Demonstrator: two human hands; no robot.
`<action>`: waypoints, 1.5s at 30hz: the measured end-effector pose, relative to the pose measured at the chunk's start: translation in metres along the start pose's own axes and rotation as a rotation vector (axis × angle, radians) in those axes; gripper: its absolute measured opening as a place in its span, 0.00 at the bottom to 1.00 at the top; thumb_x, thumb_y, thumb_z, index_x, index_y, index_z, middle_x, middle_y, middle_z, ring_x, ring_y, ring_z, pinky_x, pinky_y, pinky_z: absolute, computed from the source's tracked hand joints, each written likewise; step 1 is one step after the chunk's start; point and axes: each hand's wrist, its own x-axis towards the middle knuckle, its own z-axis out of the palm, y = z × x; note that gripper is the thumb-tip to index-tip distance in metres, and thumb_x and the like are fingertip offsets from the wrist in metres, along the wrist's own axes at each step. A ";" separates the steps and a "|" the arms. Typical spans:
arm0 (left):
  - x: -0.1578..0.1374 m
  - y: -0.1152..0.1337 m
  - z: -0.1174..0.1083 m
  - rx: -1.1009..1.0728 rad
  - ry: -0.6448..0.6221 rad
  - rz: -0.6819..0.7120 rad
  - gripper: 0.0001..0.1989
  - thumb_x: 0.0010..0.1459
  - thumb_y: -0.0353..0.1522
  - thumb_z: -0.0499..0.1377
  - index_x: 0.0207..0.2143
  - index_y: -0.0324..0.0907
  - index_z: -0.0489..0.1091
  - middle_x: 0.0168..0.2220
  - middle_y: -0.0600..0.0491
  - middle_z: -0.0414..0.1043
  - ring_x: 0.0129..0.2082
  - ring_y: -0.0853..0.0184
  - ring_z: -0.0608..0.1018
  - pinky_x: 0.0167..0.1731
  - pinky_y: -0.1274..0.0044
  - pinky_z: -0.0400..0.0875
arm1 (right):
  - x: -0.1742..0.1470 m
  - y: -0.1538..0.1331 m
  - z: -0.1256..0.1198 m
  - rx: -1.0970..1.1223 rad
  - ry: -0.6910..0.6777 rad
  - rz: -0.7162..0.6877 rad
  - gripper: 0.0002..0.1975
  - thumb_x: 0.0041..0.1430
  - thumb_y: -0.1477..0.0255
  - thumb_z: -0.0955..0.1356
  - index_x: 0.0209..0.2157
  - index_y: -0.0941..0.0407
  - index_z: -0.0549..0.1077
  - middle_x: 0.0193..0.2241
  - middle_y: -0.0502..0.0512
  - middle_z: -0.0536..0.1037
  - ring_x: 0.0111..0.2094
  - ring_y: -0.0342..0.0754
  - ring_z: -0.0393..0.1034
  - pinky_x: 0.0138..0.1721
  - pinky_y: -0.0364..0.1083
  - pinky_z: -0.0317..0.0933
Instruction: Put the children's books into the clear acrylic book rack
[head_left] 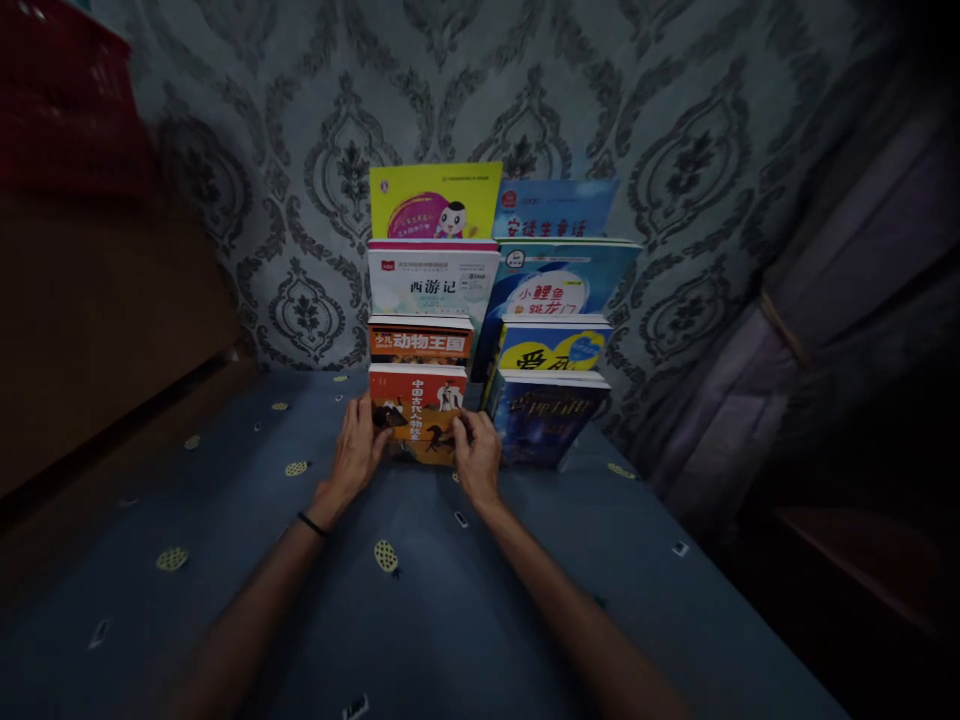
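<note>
An orange-red book point(420, 410) with Chinese lettering stands upright at the front of the left row. My left hand point(360, 440) grips its left edge, thumb on the cover, and my right hand point(476, 450) pinches its right edge. Directly behind it rise an orange animal book point(421, 342), a white book point(431, 280) and a taller yellow book point(435, 200). Beside my right hand, the right row begins with a dark blue book point(551, 420). A yellow and blue book point(555, 348), a teal book point(566, 280) and a blue book point(559, 208) stand behind that one.
The books stand on a blue cloth point(247, 590) printed with pineapples, against a patterned wall point(300, 150). A brown box-like piece point(97, 320) borders the left, with a red bag-like thing point(67, 100) above it. A tied curtain point(765, 330) hangs at the right.
</note>
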 end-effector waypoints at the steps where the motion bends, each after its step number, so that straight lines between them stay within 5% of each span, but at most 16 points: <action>1: 0.000 0.000 0.000 -0.004 0.001 -0.001 0.32 0.59 0.27 0.58 0.64 0.43 0.51 0.53 0.43 0.64 0.56 0.53 0.69 0.55 0.58 0.68 | 0.000 0.000 -0.001 -0.002 -0.006 -0.005 0.15 0.66 0.66 0.61 0.40 0.58 0.76 0.33 0.57 0.75 0.35 0.52 0.70 0.37 0.49 0.64; 22: -0.004 0.004 0.008 -0.085 0.009 -0.067 0.33 0.59 0.26 0.54 0.66 0.41 0.47 0.54 0.40 0.63 0.57 0.54 0.69 0.56 0.59 0.66 | 0.001 0.007 0.001 -0.063 -0.010 0.001 0.21 0.66 0.61 0.60 0.41 0.59 0.78 0.35 0.63 0.78 0.37 0.56 0.73 0.39 0.51 0.65; 38: 0.004 -0.001 0.003 -0.240 0.023 -0.039 0.24 0.57 0.25 0.56 0.56 0.44 0.57 0.54 0.45 0.63 0.58 0.58 0.68 0.58 0.60 0.65 | -0.009 0.013 0.013 -0.064 0.043 0.015 0.18 0.66 0.60 0.59 0.42 0.56 0.73 0.36 0.61 0.76 0.39 0.56 0.71 0.41 0.54 0.65; 45: 0.010 0.003 0.002 -0.267 0.104 -0.028 0.30 0.63 0.28 0.54 0.65 0.45 0.50 0.57 0.44 0.63 0.60 0.56 0.67 0.61 0.59 0.62 | -0.009 0.016 0.012 -0.046 0.016 0.040 0.19 0.65 0.59 0.60 0.43 0.57 0.73 0.38 0.63 0.77 0.40 0.57 0.72 0.42 0.54 0.65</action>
